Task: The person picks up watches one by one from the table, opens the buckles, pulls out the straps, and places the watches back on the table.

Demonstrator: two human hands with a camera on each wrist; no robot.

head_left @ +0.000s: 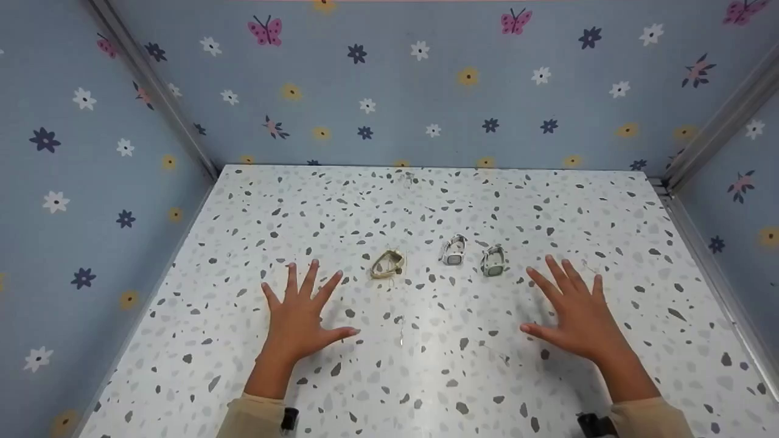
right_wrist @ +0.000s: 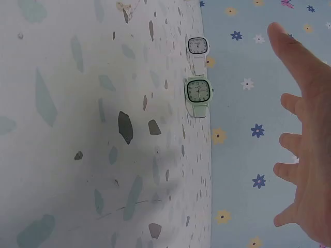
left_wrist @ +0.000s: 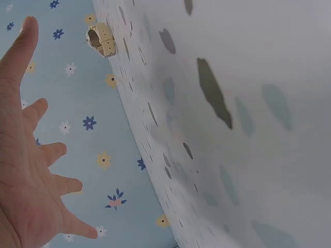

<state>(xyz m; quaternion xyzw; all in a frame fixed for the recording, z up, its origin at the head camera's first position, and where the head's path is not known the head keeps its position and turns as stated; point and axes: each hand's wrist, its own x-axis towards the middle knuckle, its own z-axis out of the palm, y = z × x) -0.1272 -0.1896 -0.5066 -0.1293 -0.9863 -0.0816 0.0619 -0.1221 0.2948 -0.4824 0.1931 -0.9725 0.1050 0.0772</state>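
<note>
Green watch (head_left: 495, 269) — your right hand (head_left: 577, 317), nearer, spread wide and empty on its right; your left hand (head_left: 298, 322), equally spread, well left.

Right inside a small booth here, by the look of it: boxed in by a pale-blue left panel (head_left: 73, 243), back panel (head_left: 395, 61) and right panel (head_left: 742, 231), sprinkled with printed flowers (head_left: 420, 50) and butterflies (head_left: 266, 30), edged in the corners with grey metal strips (head_left: 159, 91), filled below by a white speckled tabletop (head_left: 377, 389). Home, workshop or lab around it? Impossible to tell!
</note>
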